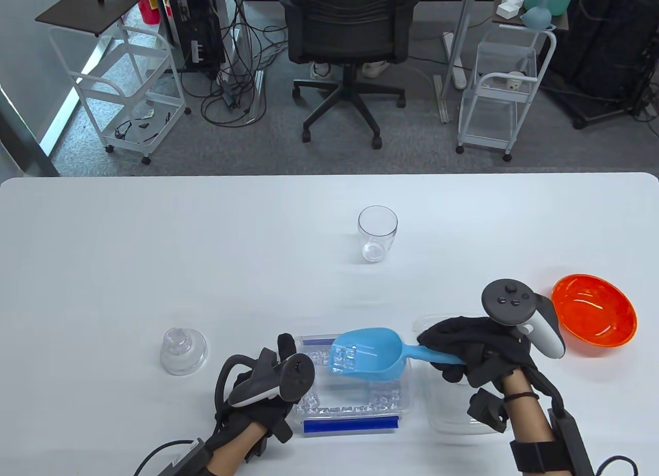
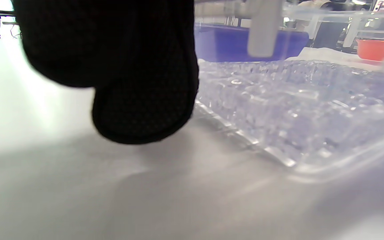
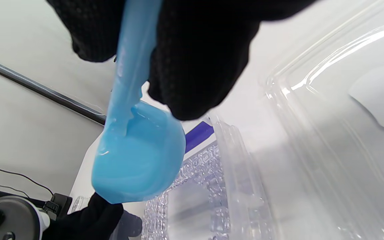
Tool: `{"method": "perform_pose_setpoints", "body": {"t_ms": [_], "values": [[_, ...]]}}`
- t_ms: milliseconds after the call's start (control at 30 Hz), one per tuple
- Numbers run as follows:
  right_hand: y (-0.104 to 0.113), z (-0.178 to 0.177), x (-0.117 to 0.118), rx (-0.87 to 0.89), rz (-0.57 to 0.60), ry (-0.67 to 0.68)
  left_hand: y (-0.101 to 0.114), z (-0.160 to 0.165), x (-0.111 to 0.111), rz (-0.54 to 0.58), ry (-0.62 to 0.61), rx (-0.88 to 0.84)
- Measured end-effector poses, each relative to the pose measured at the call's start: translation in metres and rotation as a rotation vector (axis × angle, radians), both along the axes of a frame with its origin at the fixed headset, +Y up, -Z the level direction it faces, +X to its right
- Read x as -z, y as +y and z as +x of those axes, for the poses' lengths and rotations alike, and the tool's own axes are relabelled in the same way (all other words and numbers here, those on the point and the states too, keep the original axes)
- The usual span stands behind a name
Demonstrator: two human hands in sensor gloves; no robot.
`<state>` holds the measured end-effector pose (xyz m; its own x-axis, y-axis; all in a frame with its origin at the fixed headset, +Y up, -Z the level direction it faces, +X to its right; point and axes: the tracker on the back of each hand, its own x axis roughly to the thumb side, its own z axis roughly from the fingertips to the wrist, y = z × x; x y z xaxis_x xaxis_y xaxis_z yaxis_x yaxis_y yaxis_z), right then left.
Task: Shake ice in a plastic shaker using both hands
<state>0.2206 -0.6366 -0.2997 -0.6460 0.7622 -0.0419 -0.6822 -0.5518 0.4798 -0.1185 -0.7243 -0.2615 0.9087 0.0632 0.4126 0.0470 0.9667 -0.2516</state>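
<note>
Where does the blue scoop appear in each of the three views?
Table view: the blue scoop lies low, right of centre, over the ice box, held by the right hand.
Left wrist view: not in it.
Right wrist view: left of centre, seen from beneath.
Shared landmark: the ice box.

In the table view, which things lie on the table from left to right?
Clear lid → left hand → ice container with blue scoop → right hand → orange bowl.
</note>
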Motion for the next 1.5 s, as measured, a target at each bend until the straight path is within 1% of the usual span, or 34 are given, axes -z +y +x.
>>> {"method": "perform_pose_setpoints", "body": {"t_ms": [67,167,333,467,567,700,833,933,1033,1267,1500], "values": [[0.003,0.003,0.004,0.021,-0.01,-0.015,0.0,0.0,0.0,-0.001,0.001,-0.001],[0.011,0.007,0.01,0.042,0.006,-0.067,0.0,0.0,0.0,-0.002,0.0,-0.001],[0.026,0.01,0.019,0.037,0.061,-0.214,0.0,0.0,0.0,-0.004,0.001,-0.001],[0.036,0.009,0.025,0.017,0.111,-0.377,0.0,0.0,0.0,-0.006,0.001,-0.002],[0.038,0.008,0.03,-0.026,0.154,-0.492,0.0,0.0,0.001,-0.008,0.001,0.001],[0.034,0.004,0.035,-0.088,0.201,-0.607,0.0,-0.001,0.001,-0.011,0.001,0.001],[0.032,0.002,0.044,-0.113,0.189,-0.648,0.0,-0.001,0.001,-0.016,0.002,-0.003],[0.035,0.003,0.051,-0.146,0.179,-0.69,0.0,-0.001,0.001,-0.015,0.001,-0.001],[0.04,0.003,0.056,-0.182,0.196,-0.715,0.0,-0.001,0.002,-0.016,0.002,-0.005],[0.043,-0.009,0.063,-0.233,0.228,-0.706,0.0,-0.001,0.002,-0.017,0.003,-0.005],[0.045,-0.025,0.066,-0.371,0.308,-0.694,-0.001,-0.001,0.002,-0.017,0.004,-0.008]]}}
